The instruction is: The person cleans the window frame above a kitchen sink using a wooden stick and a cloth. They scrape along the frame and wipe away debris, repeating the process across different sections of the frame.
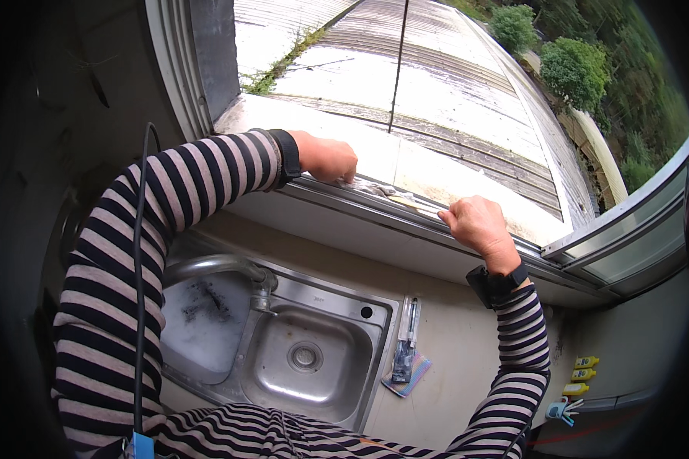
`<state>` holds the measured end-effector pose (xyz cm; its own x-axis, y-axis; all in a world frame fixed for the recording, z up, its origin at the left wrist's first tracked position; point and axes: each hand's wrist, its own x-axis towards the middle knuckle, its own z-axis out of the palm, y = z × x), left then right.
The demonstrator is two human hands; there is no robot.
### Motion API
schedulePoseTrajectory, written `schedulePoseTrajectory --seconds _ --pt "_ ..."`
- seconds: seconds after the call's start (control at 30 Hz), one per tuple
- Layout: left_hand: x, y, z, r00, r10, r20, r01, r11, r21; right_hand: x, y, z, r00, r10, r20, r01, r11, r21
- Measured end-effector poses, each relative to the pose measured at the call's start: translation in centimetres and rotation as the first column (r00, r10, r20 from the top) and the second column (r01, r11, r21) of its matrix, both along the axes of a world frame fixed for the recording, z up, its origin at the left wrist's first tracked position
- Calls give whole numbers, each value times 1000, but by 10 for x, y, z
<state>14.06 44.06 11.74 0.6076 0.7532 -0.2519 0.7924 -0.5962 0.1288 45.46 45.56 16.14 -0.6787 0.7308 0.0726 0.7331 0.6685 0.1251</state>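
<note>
My right hand (476,224) is closed around one end of a thin, pale stick-like tool (422,205), whose exact kind is unclear. The tool lies along the metal sliding-window track (373,209), and its far end meets a crumpled, wet-looking greyish cloth (373,187). At the other end of this cloth, my left hand (327,159) has its fingers curled down onto it, fingertips partly hidden. Both hands are over the sill of the opened window, beyond the sink.
Below the window is a stainless steel double sink (316,356) with a curved faucet (224,267); its left basin holds cloudy water (201,321) with dark debris. A packaged brush-like tool (405,350) lies on a striped cloth (416,373). Yellow bottles (583,374) stand at right.
</note>
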Motion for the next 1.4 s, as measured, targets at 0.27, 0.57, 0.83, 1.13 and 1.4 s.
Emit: schedulePoseTrajectory --seconds 0.27,0.57,0.83,1.13,1.4 --pt "-45 -39 -3 952 288 103 -292 956 20 -55 -5 -13 998 61 -12 -61 997 -56" --pt "-57 -106 15 845 473 251 -526 821 223 -110 -8 -15 990 140 26 -138 988 -72" --pt "-44 -131 7 764 440 472 -579 790 201 -135 -16 -13 994 96 50 -87 983 -163" --pt "-74 -138 5 662 534 527 -700 691 179 -189 -36 -26 989 145 -4 -144 980 -137" --pt "-97 -148 -5 618 559 554 -742 648 173 -245 -56 -28 976 208 -71 -216 966 -141"
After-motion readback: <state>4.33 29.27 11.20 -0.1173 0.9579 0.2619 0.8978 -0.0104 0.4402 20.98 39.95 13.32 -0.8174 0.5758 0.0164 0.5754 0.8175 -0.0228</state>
